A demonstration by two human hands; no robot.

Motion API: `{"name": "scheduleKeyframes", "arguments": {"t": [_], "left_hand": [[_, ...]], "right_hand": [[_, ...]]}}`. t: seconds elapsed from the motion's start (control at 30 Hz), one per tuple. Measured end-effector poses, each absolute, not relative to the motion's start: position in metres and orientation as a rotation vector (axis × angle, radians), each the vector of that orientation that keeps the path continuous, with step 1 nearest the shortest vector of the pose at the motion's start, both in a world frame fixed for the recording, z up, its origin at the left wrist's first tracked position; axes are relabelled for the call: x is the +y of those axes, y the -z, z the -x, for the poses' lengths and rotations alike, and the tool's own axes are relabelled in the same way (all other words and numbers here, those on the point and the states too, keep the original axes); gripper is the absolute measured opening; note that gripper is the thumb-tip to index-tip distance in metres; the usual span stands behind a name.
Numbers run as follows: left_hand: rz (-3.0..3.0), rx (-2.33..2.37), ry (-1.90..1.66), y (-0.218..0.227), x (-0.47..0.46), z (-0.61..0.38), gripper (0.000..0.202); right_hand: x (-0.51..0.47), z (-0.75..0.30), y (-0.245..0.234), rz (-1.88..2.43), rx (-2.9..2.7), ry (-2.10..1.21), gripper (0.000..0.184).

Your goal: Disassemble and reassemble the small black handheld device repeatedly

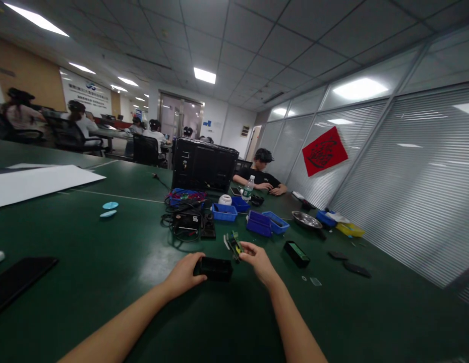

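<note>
My left hand (185, 273) is closed on the left end of a black plastic case (216, 269), which rests on the green table (151, 312). The case looks like an open-topped box with a dark inside. Just above and to the right of it, my right hand (257, 259) pinches a green circuit board (233, 245) by its right edge. The board is tilted and carries yellow and pale parts too small to name. Farther right lies a second black case (297, 253) with a green board showing inside.
Beyond my hands are a soldering station (187, 222) with tangled cables, blue trays (224, 213), a water bottle (248, 187) and a large black monitor-like box (204, 164). A metal bowl (306, 220) and yellow tray (350, 230) stand right. Another person (261, 174) sits across the table.
</note>
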State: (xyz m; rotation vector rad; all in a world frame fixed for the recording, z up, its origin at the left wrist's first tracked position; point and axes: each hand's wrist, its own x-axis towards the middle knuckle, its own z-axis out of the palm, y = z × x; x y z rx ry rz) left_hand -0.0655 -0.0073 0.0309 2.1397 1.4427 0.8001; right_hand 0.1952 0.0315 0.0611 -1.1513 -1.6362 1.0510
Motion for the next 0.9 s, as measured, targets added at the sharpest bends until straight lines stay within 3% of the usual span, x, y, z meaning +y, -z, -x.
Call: {"name": "scheduleKeyframes", "arguments": {"t": [0.27, 0.9], "left_hand": [[-2.107, 1.470, -0.763, -0.030, -0.003, 0.066, 0.048], [-2.137, 1.455, -0.805, -0.019, 0.002, 0.067, 0.054]], "right_hand": [[0.015, -0.149, -0.106, 1.191, -2.147, -0.854, 0.036], [0.001, -0.146, -0.078, 1.310, -2.143, -0.744, 0.036]]}}
